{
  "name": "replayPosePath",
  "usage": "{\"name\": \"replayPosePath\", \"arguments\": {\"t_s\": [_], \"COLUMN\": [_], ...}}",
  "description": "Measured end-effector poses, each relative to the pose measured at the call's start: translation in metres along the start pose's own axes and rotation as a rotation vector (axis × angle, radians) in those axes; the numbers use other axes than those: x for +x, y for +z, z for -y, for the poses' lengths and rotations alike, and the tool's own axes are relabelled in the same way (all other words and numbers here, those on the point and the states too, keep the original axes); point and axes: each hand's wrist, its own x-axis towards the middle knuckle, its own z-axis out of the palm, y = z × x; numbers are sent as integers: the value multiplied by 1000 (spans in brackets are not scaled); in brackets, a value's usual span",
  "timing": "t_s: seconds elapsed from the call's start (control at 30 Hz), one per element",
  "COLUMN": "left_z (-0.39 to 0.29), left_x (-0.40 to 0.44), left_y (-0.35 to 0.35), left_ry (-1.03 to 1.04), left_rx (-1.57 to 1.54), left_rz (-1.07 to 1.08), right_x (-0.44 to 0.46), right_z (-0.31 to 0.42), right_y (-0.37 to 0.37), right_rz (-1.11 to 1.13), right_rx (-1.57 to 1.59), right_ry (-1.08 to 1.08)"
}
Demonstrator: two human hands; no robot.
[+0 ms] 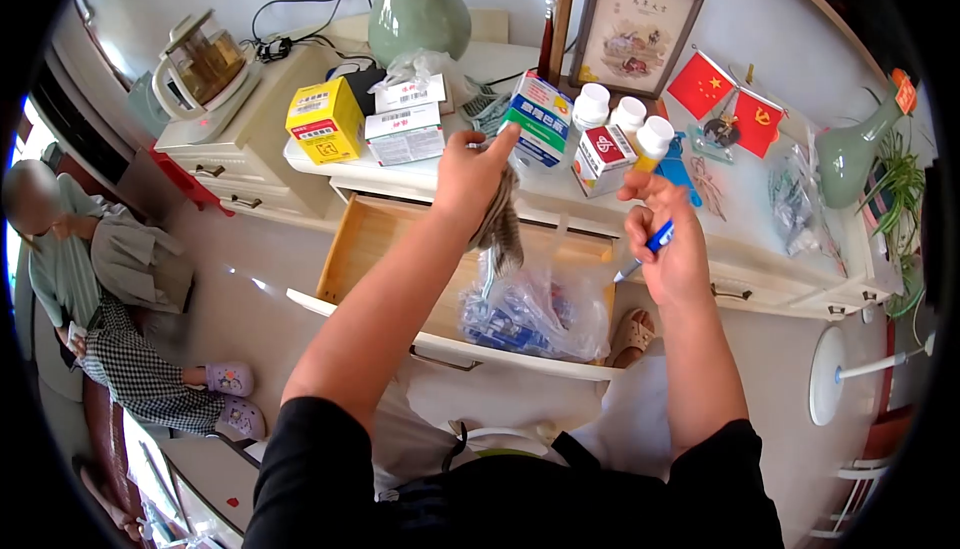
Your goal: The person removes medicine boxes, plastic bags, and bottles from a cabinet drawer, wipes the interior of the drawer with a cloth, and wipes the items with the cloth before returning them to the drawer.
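Note:
My left hand (468, 174) is closed on a striped grey-brown cloth (500, 224), which hangs down over the open drawer (375, 234). Its thumb is at the edge of a blue, green and white medicine box (538, 121); whether they touch I cannot tell. In my right hand (668, 239) a blue and white marker (645, 251) lies under curled fingers. Just beyond those fingertips stands a white-capped pill bottle (654, 139), beside a red and white medicine box (604, 161). Two more white bottles, one of them the rear bottle (591, 104), stand behind that box.
A plastic bag with blue packets (530, 314) lies in the drawer. On the cabinet are a yellow box (325, 121), white boxes (405, 134), a green vase (418, 9), a framed picture (637, 29) and small red flags (758, 121). A person (110, 299) sits at left.

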Motion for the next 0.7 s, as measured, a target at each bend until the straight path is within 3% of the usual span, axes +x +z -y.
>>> {"name": "replayPosePath", "arguments": {"t_s": [0.2, 0.27, 0.3, 0.47, 0.57, 0.7], "left_z": [6, 8, 11, -8, 5, 29], "left_x": [56, 53, 52, -39, -109, -168], "left_y": [26, 23, 20, -23, -37, -40], "left_ry": [-183, -173, -116, -112, -307, -437], "left_rx": [-7, -140, -223, -577, -780, -879], "left_rz": [26, 69, 40, 97, 261, 513], "right_x": [-1, -5, -5, -3, -12, -28], "right_z": [-6, 7, 7, 6, -1, -9], "right_y": [-9, -18, -17, -1, 1, 29], "right_rz": [-40, 98, 62, -126, 52, 180], "right_rx": [-131, -236, -148, 58, -77, -94], "right_ry": [-83, 113, 143, -87, -208, -90]}}
